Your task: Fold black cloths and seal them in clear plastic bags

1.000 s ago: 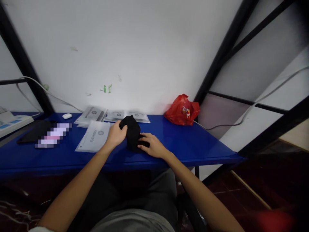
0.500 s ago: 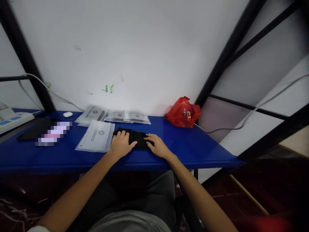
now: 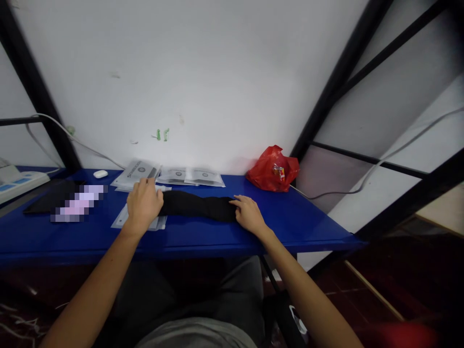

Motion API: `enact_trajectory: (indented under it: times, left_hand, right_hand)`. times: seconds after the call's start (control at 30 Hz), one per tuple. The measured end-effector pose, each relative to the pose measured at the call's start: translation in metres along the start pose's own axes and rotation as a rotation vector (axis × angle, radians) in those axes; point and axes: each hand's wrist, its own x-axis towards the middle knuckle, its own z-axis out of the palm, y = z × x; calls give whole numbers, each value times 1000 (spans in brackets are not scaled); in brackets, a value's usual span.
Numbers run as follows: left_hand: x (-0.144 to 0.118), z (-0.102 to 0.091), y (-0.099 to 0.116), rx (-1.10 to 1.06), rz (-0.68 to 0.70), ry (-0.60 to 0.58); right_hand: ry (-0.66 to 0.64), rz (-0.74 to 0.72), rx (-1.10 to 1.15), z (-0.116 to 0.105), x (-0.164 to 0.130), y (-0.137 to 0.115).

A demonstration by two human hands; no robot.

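A long black cloth piece [image 3: 203, 207] lies stretched sideways on the blue table; it looks like a fabric sleeve, though its exact kind does not show. At its left end my left hand [image 3: 143, 205] is closed over the cloth, fingers curled down. My right hand [image 3: 250, 215] grips the other end, with the index finger reaching along the fabric. Under my left hand, partly hidden, is a printed plastic zip bag [image 3: 121, 220].
Behind lie more printed plastic bags [image 3: 136, 174] and two flatter bags [image 3: 205, 177] by the wall. A red plastic bag [image 3: 271, 169] sits back right. Leftward are a white earbud case [image 3: 100, 174], a blurred-out phone [image 3: 78, 203] and a power strip [image 3: 23, 182]. The table's front edge [image 3: 217, 249] is close.
My left hand has moved left over the nearest plastic bag, drawing the black cloth out from a short bunch into a long strip. My right hand has shifted slightly right.
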Motion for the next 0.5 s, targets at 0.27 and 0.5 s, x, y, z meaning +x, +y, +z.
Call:
enact_trajectory:
  times: [0.27, 0.5]
  left_hand:
    - [-15, 49, 10, 92, 359, -347]
    - [13, 54, 10, 122, 371, -400]
  right_hand:
    - [-20, -75, -29, 7, 6, -18]
    - [-99, -86, 16, 10, 41, -8]
